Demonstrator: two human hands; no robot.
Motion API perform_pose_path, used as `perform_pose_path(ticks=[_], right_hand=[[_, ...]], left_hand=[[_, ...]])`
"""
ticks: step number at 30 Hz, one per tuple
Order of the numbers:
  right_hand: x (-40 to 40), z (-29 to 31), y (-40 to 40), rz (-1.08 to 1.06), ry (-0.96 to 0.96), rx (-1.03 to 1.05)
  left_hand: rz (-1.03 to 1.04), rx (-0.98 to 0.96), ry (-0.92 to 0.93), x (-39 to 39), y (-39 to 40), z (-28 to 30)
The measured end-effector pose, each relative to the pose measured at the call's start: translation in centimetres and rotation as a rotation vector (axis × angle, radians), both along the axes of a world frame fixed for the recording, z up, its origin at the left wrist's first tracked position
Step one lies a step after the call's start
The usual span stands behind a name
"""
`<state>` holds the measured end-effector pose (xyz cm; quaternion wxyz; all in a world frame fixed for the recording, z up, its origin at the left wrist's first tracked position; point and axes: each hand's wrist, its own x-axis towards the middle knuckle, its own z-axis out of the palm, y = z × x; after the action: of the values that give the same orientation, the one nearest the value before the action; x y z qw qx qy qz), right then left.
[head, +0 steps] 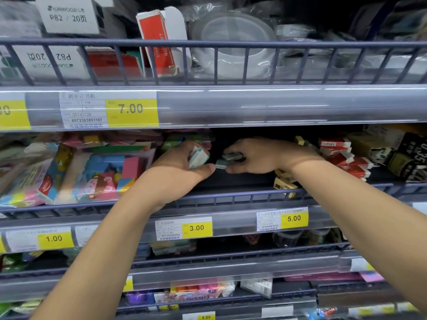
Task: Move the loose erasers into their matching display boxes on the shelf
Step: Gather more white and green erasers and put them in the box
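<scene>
Both hands reach into the dark middle of the eraser shelf. My left hand (182, 168) grips a small stack of white-and-teal erasers (198, 157) between fingers and thumb. My right hand (261, 155) pinches grey-green erasers (231, 156), one more (221, 164) sticking out beside its thumb, close to my left thumb. Red-and-white erasers (344, 155) lie loose in a pile to the right. Yellow-wrapped erasers (284, 184) lie below my right wrist by the shelf rail. No display box for the held erasers is plainly visible in the shadow behind the hands.
Colourful bagged erasers (99, 174) fill the shelf's left side. A black box (411, 155) stands at the far right. A wire rail (231, 197) fronts the shelf, with price strips (196, 228) below. The upper shelf holds boxes and plastic-wrapped goods; lower shelves hold more stationery.
</scene>
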<state>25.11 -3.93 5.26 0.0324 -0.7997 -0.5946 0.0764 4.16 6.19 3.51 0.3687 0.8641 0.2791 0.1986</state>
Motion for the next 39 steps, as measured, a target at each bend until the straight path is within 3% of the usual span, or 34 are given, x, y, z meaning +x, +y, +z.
perform_pose_path(ticks=[15, 26, 31, 39], right_hand=[[-0.6, 0.0, -1.3, 0.008, 0.206, 0.206], [-1.2, -0.1, -1.7, -0.007, 0.264, 0.213], [-2.9, 0.9, -3.3, 0.012, 0.534, 0.313], [-6.2, 2.1, -4.0, 0.086, 0.729, 0.325]], left_hand=[[-0.016, -0.037, -0.027, -0.2, -0.1, 0.1], [0.015, -0.043, -0.023, -0.4, -0.5, 0.4], [0.021, -0.067, -0.104, -0.6, -0.5, 0.3], [-0.049, 0.205, -0.022, -0.2, -1.4, 0.1]])
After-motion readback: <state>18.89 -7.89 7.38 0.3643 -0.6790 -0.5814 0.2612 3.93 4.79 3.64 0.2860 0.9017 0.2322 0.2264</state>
